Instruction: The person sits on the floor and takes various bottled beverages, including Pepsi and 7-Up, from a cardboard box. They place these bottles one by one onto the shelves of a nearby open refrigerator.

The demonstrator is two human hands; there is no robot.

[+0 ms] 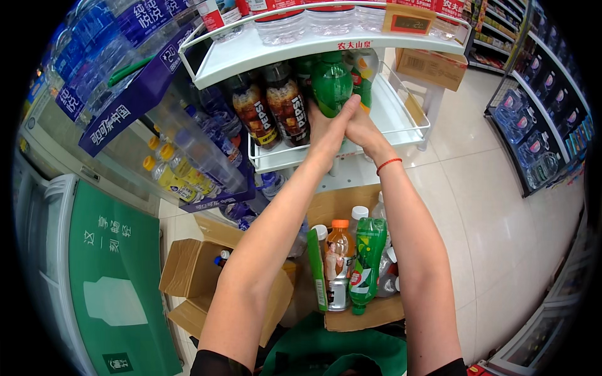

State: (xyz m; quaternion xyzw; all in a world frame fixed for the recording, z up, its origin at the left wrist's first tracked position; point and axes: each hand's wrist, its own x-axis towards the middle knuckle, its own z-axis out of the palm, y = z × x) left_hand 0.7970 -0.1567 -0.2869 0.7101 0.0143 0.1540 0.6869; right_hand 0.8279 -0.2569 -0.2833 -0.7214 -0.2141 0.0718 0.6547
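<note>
Both my hands reach into the lower tier of a white wire-edged display rack (282,161). Between them stands a green plastic soda bottle (331,86), its lower part hidden behind my fingers. My left hand (324,128) is closed around its left side, while my right hand (362,127), below a red cord bracelet, wraps it from the right. Just left of the hands stand two dark cola bottles (288,109) with ice-patterned labels. Another green bottle (364,75) with a pale label is partly visible behind my right hand.
Below my arms, an open cardboard box (351,322) holds several bottles, including an orange-capped one (339,247) and a green one (369,263). A second open carton (188,266) sits left. A green freezer (119,269) and purple water display (132,103) flank me; shelves (539,125) stand right.
</note>
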